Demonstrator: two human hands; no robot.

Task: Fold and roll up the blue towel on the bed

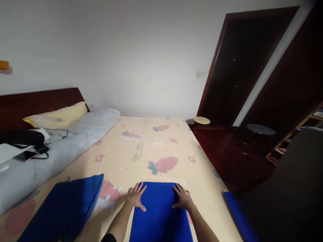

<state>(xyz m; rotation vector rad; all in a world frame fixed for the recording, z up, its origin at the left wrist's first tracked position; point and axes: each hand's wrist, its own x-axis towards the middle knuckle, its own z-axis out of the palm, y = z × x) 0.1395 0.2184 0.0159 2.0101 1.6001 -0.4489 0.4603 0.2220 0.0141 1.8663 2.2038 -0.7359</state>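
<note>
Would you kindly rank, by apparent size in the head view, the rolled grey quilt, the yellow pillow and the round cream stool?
1. Rolled grey quilt, clearly largest.
2. Yellow pillow.
3. Round cream stool, smallest, though it stands farthest from the camera, so its true size is unsure.

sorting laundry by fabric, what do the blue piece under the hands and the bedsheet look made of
Blue piece: likely matte woven cloth, lying flat with crisp folded edges under the left hand and right hand. Bedsheet: probably thin printed cotton, dull, lightly creased.
</note>
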